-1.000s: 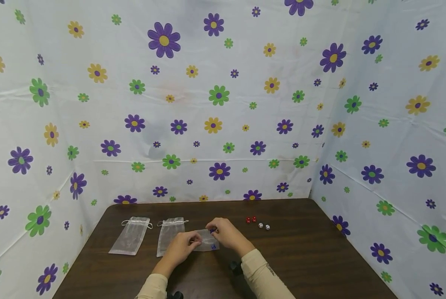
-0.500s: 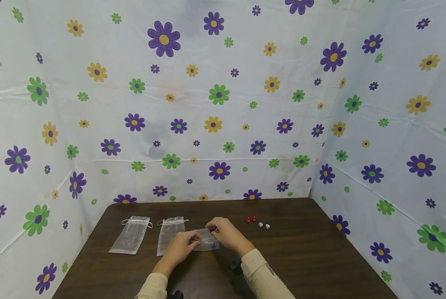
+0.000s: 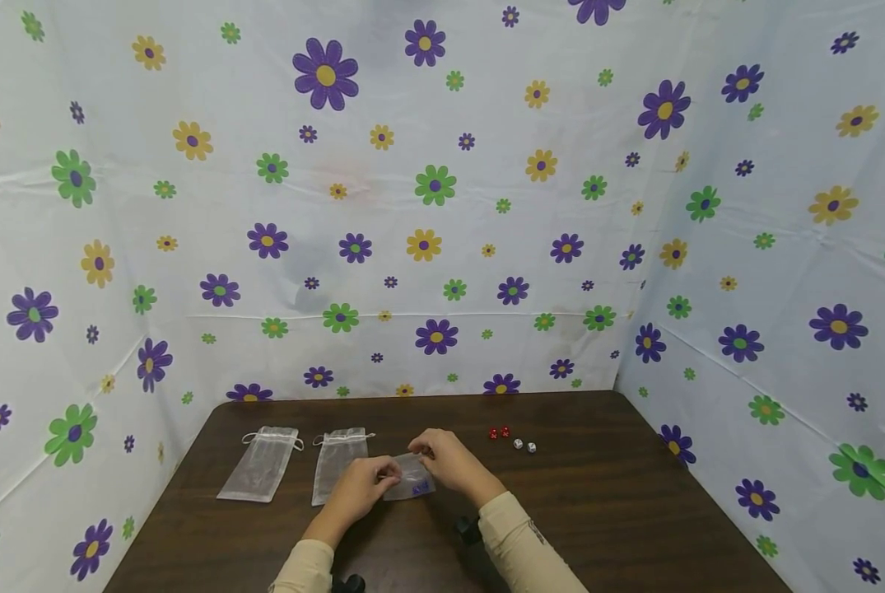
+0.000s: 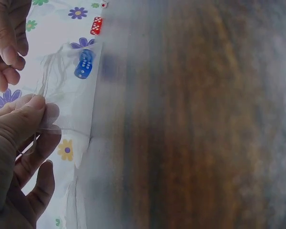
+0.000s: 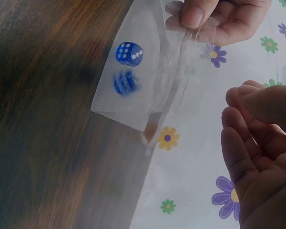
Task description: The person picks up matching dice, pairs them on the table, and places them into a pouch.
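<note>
My left hand (image 3: 359, 487) pinches the edge of a small sheer drawstring bag (image 3: 411, 471) between thumb and fingers, near its mouth. Inside it, seen through the mesh in the right wrist view, are a blue die (image 5: 129, 54) with white pips and a second blue die (image 5: 127, 83), blurred. My right hand (image 3: 451, 463) hovers at the bag's right side. In the right wrist view its fingers (image 5: 240, 148) are loosely bent, hold nothing and stand apart from the bag.
Two more sheer bags, a left one (image 3: 260, 465) and a nearer one (image 3: 338, 465), lie flat on the dark wooden table (image 3: 598, 511). Red dice (image 3: 505, 431) and white dice (image 3: 518, 444) sit at the back right. A flowered cloth (image 3: 383, 206) hangs behind.
The blue die at my right fingertips has left them and is now in the bag beside the other. Both hands have stayed almost in place.
</note>
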Demonstrator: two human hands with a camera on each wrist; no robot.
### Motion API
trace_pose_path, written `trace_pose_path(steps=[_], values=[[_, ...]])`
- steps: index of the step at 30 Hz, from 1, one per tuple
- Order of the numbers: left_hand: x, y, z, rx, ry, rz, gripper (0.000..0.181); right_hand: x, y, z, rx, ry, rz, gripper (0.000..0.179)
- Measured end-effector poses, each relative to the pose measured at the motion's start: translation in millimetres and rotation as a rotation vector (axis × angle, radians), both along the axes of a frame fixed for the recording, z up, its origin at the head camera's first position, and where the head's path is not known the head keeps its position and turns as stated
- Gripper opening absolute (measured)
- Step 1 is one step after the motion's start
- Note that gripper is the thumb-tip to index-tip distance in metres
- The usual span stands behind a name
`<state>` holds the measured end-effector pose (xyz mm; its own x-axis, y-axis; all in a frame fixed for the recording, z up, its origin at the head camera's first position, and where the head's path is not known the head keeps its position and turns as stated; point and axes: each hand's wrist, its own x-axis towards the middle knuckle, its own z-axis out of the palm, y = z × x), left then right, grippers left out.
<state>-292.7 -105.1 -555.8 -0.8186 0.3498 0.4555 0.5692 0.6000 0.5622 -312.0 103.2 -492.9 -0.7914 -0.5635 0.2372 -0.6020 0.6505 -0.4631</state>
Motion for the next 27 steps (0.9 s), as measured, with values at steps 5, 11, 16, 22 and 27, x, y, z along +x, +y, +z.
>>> trace_pose_path(steps=[5,11,16,22,27], values=[[2.0,-0.4,1.5,0.008,0.003,-0.005,0.006,-1.5,1,-1.6,-0.006,0.020,0.019,0.019],[3.0,-1.9,1.6,0.000,-0.008,-0.006,0.006,-5.2,6,-9.2,0.019,0.041,-0.007,0.024],[2.6,-2.2,0.8,-0.017,-0.035,0.020,0.008,-6.8,12,-18.9,0.086,-0.042,-0.060,0.030],[2.6,-2.7,-0.3,-0.022,-0.027,0.023,0.007,-7.8,16,-26.0,0.081,-0.103,-0.040,0.020],[2.4,-4.3,-0.7,-0.004,-0.018,0.012,0.008,-9.2,17,-27.7,0.069,-0.104,-0.034,0.009]])
